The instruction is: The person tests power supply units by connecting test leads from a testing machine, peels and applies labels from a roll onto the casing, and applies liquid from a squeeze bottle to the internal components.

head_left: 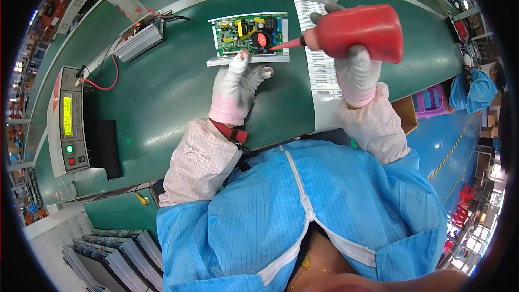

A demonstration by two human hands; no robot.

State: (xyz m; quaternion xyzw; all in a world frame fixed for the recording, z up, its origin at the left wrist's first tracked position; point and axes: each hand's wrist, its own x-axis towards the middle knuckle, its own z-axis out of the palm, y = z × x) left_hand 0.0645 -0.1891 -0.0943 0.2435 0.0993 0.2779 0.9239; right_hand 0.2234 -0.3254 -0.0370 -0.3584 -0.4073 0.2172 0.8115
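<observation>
In the head view, a green circuit board (230,34) with yellow and black parts and a round red label lies in a pale metal frame (278,59) on the bench. My left hand (235,84), in a white glove, has one fingertip over the frame's near edge. Its fingers are apart, and the thumb side rests just below the frame. My right hand (359,73), also gloved, is wrapped round a red squeeze bottle (362,32) tipped on its side. The bottle's thin nozzle (286,45) points left, its tip over the right part of the board near the label.
A strip of barcode labels (322,73) runs along the green bench (173,97), right of the board. At left stand a tester with a lit display (67,116) and a finned metal piece (139,41) with wires. Several panels (127,262) stack below left.
</observation>
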